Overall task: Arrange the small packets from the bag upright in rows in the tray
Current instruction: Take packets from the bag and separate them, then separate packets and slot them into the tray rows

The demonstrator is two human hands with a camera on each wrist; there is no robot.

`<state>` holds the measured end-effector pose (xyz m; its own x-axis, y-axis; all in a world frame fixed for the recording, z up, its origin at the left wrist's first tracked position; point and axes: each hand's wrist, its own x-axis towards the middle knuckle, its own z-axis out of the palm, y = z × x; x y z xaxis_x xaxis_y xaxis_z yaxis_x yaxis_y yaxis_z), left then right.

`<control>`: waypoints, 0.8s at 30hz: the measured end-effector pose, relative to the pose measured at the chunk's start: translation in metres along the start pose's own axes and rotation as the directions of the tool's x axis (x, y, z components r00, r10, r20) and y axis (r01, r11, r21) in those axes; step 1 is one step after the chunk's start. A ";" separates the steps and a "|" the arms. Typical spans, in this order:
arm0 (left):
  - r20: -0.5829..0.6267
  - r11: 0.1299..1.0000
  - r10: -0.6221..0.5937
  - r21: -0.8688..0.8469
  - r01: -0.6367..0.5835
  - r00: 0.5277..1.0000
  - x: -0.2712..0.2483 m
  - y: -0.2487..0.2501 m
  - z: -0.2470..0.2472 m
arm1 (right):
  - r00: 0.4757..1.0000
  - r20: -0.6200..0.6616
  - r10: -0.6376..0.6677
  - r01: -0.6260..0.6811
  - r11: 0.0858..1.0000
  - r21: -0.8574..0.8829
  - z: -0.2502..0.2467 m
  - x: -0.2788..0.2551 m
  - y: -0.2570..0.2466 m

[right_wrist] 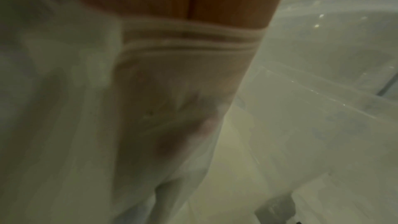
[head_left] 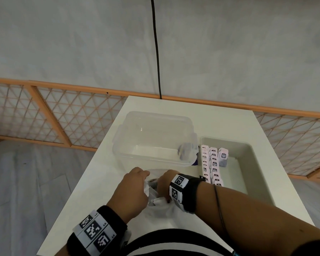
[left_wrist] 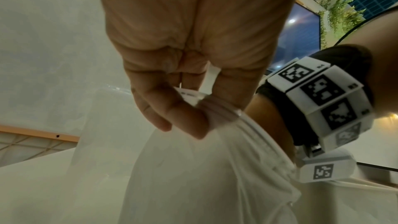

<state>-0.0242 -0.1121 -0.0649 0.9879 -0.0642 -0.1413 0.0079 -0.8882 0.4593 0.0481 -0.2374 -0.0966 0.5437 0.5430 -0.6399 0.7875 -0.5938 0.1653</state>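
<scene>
A translucent white zip bag (head_left: 160,206) lies on the near part of the white table (head_left: 100,182). My left hand (head_left: 145,182) pinches the bag's zip rim (left_wrist: 217,108) between thumb and fingers (left_wrist: 187,122) and holds the mouth up. My right hand (head_left: 163,183) reaches into the bag's mouth. In the right wrist view its fingers (right_wrist: 172,125) show only as a blur through the film of the bag (right_wrist: 53,108), so I cannot tell whether they hold a packet. The grey tray (head_left: 255,163) at the right holds small white-and-black packets (head_left: 213,163) standing upright in rows along its left side.
A clear plastic container (head_left: 153,137) stands beyond the bag, just left of the tray. The tray's right half shows bare floor. A black cable (head_left: 156,52) hangs down the wall behind the table. The table's left edge runs close to my left forearm.
</scene>
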 end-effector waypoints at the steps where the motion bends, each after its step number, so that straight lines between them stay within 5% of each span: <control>1: -0.003 1.000 -0.003 -0.002 0.003 1.000 0.000 0.000 0.000 | 1.000 0.007 0.014 -0.014 1.000 0.027 -0.001 0.000 0.001; 13: -0.043 0.999 -0.014 -0.044 0.012 0.999 0.004 -0.002 -0.009 | 0.993 -0.114 0.002 0.017 0.985 0.171 -0.037 -0.036 0.010; 16: -0.036 0.998 -0.034 -0.060 0.032 0.999 0.004 -0.001 -0.011 | 0.969 -0.246 0.016 0.058 0.954 0.293 -0.044 -0.052 0.020; 22: -0.092 0.997 -0.071 0.000 0.072 0.993 0.005 0.003 -0.026 | 0.887 -0.435 0.153 0.259 0.615 0.745 -0.043 -0.088 0.048; 24: -0.160 0.997 -0.058 -0.062 0.049 0.985 0.006 0.009 -0.038 | 0.814 -0.526 0.244 0.344 0.527 0.777 -0.043 -0.104 0.056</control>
<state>-0.0121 -0.1035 -0.0284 0.9978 0.0611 -0.0253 0.0655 -0.8603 0.5056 0.0483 -0.3015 0.0111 0.7880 0.6096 -0.0858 0.3766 -0.5876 -0.7162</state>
